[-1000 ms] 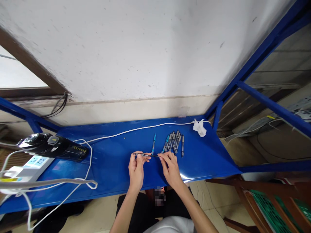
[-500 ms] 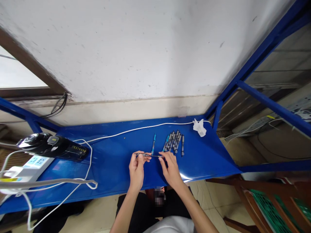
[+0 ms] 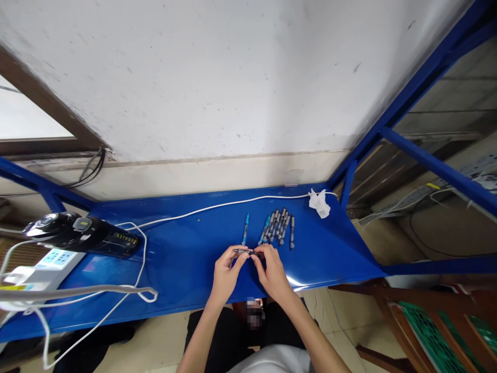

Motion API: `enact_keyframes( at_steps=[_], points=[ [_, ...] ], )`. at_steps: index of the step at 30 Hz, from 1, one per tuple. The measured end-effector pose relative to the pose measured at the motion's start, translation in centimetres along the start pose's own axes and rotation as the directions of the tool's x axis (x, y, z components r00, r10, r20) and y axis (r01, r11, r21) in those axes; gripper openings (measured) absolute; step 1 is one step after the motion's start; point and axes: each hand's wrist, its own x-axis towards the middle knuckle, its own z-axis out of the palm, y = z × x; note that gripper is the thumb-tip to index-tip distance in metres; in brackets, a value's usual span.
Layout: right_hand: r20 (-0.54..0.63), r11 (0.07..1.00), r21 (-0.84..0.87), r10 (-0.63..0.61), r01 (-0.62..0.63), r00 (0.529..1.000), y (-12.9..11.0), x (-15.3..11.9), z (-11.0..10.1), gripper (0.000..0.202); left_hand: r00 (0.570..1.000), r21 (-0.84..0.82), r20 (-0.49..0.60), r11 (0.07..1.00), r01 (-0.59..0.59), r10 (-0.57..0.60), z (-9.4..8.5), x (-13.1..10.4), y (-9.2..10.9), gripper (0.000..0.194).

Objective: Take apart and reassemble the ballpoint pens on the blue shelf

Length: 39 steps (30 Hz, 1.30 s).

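Over the front part of the blue table, my left hand (image 3: 228, 267) pinches a dark grey pen (image 3: 241, 251) lying level between thumb and fingers. Close beside it, my right hand (image 3: 271, 265) closes its thumb and fingertips on the pen's right end. Fingers partly hide that end, so I cannot make out how its parts join. Just beyond my hands lies a single blue pen (image 3: 246, 229). To its right is a cluster of several grey and black pens (image 3: 276, 226), with a blue one (image 3: 265, 230) at its left side and one grey pen (image 3: 292, 233) slightly apart.
A crumpled white tissue (image 3: 319, 203) lies at the back right of the blue table (image 3: 186, 248). A white cable (image 3: 209, 209) runs along the back. On the left are a black bottle (image 3: 93, 235), a white power strip (image 3: 54, 264) and looped cables. Blue posts stand at both ends.
My left hand has moved right, closing the gap to my right hand. The thin rod that showed between them is now hidden. The pens on the table have not moved.
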Motion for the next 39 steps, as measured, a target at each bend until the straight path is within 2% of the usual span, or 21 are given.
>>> enact_keyframes(
  at_steps=[10, 16, 26, 34, 39],
  points=[
    [0.006, 0.992, 0.126, 0.006, -0.006, 1.000, 0.4, -0.2, 0.3, 0.011, 1.000, -0.008, -0.007, 1.000, -0.008, 0.008, 0.0, 0.1, -0.6, 0.026],
    [0.001, 0.983, 0.184, 0.001, -0.001, 1.000, -0.1, 0.1, -0.1, 0.008, 1.000, -0.020, -0.020, 1.000, -0.015, 0.014, 0.0, 0.1, -0.6, 0.027],
    [0.065, 0.983, 0.179, -0.036, 0.023, 0.997, -0.9, 0.6, -0.8, 0.019, 0.999, -0.009, -0.031, 1.000, -0.028, 0.028, -0.1, 0.2, -0.6, 0.027],
    [0.062, 0.988, 0.152, 0.020, -0.029, 0.998, -0.7, 0.2, -0.4, 0.007, 1.000, -0.011, -0.009, 1.000, -0.026, 0.026, -0.1, 0.2, -0.7, 0.027],
    [0.073, 0.983, 0.183, 0.002, -0.015, 0.997, -0.6, 0.3, -0.6, 0.009, 1.000, -0.004, -0.002, 1.000, -0.028, 0.028, -0.1, 0.2, -0.7, 0.025]
  ],
)
